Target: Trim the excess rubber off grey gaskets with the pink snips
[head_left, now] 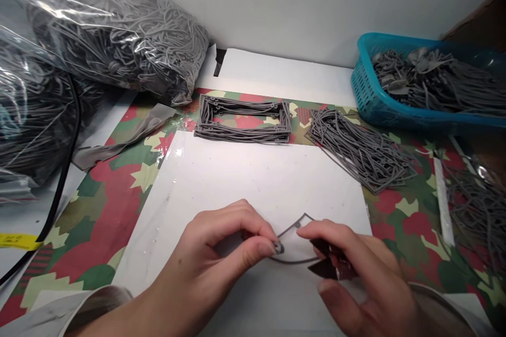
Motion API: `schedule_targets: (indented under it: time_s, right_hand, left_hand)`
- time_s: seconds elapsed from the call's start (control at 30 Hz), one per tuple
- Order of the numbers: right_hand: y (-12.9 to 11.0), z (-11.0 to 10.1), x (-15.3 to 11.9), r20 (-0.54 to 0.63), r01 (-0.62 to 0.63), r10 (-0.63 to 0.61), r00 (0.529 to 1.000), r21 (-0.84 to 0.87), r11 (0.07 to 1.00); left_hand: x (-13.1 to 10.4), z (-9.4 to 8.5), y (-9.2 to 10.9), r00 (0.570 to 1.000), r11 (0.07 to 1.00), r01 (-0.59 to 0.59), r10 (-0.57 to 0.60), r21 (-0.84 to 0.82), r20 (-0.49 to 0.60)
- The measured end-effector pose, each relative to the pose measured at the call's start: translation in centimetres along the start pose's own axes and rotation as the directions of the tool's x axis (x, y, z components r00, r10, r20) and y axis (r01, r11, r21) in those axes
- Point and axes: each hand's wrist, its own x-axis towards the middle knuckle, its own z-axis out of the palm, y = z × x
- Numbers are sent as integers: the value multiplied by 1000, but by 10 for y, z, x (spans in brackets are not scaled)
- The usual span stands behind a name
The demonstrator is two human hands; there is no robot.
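Between the thumb and forefinger of my left hand (233, 247) is pinched a thin grey rubber gasket (290, 230), a narrow frame with small loops at its corners. Part of it is hidden behind my fingers. My right hand (367, 268) is curled around a small dark tool with a pointed blade (323, 268); its exact kind is unclear. The tool's tip points left, close to the gasket's lower strand. My right forefinger reaches to the gasket's far corner loop. Both hands are over a white sheet (237, 174).
Behind the sheet lies a neat rectangular stack of gaskets (243, 134), with a looser gasket pile (359, 147) to its right. A blue basket (363, 79) holds more grey parts. Stuffed clear bags (130, 37) and a black cable (65, 168) occupy the left. Grey scraps (480, 216) lie far right.
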Motion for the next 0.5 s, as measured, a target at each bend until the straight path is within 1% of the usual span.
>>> schedule_targets:
  time_s: [0.07, 0.13, 0.3, 0.37, 0.47, 0.5]
  right_hand:
    - [0, 1, 1, -17, 62, -63, 998, -35, 997]
    - [-2, 2, 0, -28, 113, -116, 993, -96, 989]
    - [-6, 3, -4, 6, 85, -87, 996, -272, 958]
    - [-6, 4, -5, -1, 112, -118, 993, -297, 948]
    - [-4, 6, -5, -42, 165, -186, 982, -307, 937]
    - [-4, 7, -5, -46, 167, -191, 980, -319, 933]
  left_hand:
    - [0, 0, 1, 999, 999, 37, -38, -27, -21]
    - [-1, 0, 1, 998, 998, 49, -50, -42, -34]
    - [-3, 3, 1, 997, 998, 55, -58, -41, -60]
    - [-4, 4, 0, 997, 998, 52, -54, -43, -57]
    - [-6, 6, -1, 998, 999, 28, -30, -47, -52]
    - [-6, 6, -1, 998, 999, 15, -17, -46, -54]
